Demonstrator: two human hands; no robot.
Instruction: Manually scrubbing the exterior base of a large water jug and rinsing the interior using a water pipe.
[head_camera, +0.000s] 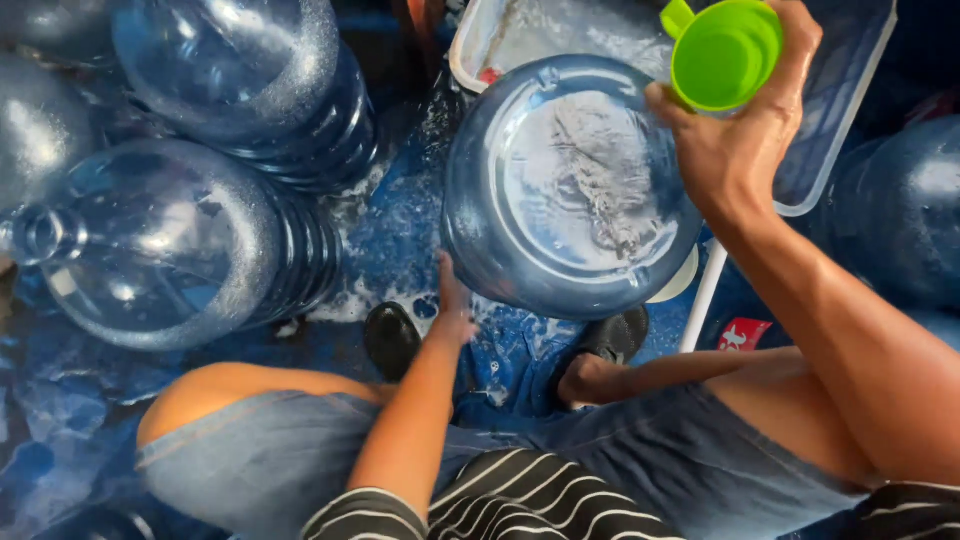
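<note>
From my seat, the left hand (455, 305) is mostly hidden behind the big blue water jug (570, 185), so I cannot tell how its fingers lie. The right hand (745, 120) covers the far side of the green cup (725, 52). The white tub (840, 110) is cut off by the top edge. The jugs lying at left (170, 240) run out of frame.

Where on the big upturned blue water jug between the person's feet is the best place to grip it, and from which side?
Judging by its pose, grip the upturned jug low on its ribbed side wall, from the person's left, where the left hand already touches it. The flat wet base offers no hold.
</note>
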